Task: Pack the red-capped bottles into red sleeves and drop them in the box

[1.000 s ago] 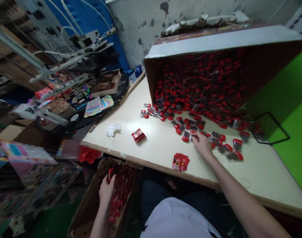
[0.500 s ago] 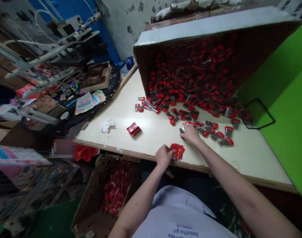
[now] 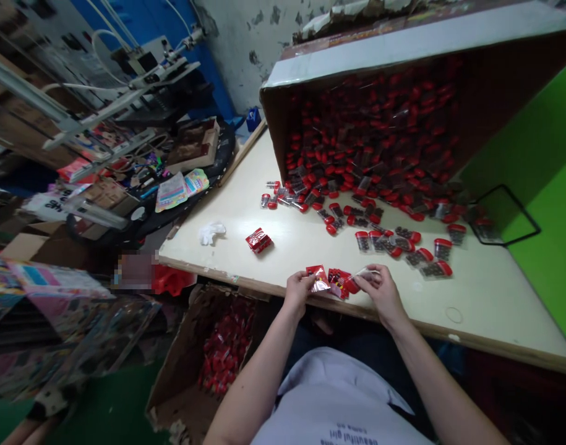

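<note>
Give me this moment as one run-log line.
Left hand: red packet | Right hand: red-capped jar | Between: packet pile on table | Beyond: loose jars, open box

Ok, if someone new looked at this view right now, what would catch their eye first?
Probably the big cardboard box at the back of the table, its open side spilling a heap of red-capped containers. Then the bright green surface on the right. At the near edge, the left hand holds a red packet, the right hand a small clear container.
</note>
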Demonstrator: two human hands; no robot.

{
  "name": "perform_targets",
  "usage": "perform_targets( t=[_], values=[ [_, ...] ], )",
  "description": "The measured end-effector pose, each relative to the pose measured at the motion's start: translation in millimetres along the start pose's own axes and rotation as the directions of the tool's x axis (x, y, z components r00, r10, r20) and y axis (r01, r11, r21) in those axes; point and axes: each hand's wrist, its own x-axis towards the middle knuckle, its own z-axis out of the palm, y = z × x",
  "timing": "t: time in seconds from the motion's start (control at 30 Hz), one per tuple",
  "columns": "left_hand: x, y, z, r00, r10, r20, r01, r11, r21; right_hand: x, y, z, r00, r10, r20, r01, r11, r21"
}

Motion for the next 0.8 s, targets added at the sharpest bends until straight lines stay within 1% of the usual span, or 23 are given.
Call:
perform_targets(
  t=[0.07, 0.13, 0.17, 0.27, 0.37, 0.47, 0.6, 0.7, 0.8],
  values=[
    [-5, 1, 0.8, 0.998, -0.048, 0.05, 0.05, 0.998, -0.046, -13, -6, 6, 1.0, 0.029, 0.01, -0.03, 0.996, 0.087],
    [-9, 2, 2.3, 0.992, -0.093, 0.087, 0.1, 0.991, -0.088, -20, -15, 10, 0.998, 0.052, 0.03, -0.055, 0.991, 0.118],
    [-11, 3, 3.0, 0.99, -0.108, 0.089, 0.117, 0.988, -0.105, -21, -19, 11, 0.997, 0.06, 0.039, -0.064, 0.99, 0.124],
    [-12, 9, 3.6, 0.994, -0.105, 0.037, 0.11, 0.983, -0.148, -22, -29, 13, 0.996, 0.068, 0.052, -0.075, 0.985, 0.156],
    [-10, 19, 0.8, 0.996, -0.094, -0.004, 0.091, 0.967, -0.237, -22, -33, 15, 0.996, 0.07, 0.061, -0.081, 0.977, 0.199],
    [-7, 29, -3.8, 0.994, -0.104, -0.021, 0.092, 0.94, -0.33, -26, -35, 20, 0.993, 0.063, 0.098, -0.08, 0.981, 0.178],
    [-7, 37, -6.2, 0.992, -0.115, -0.048, 0.085, 0.909, -0.408, -38, -37, 32, 0.986, 0.035, 0.16, -0.051, 0.994, 0.098],
    [-9, 37, -2.5, 0.992, -0.127, -0.018, 0.106, 0.895, -0.433, -44, -39, 44, 0.984, 0.032, 0.174, -0.048, 0.995, 0.087],
    [-13, 36, 3.7, 0.989, -0.145, 0.023, 0.139, 0.875, -0.464, -46, -38, 55, 0.983, 0.073, 0.171, -0.095, 0.987, 0.127]
  ],
)
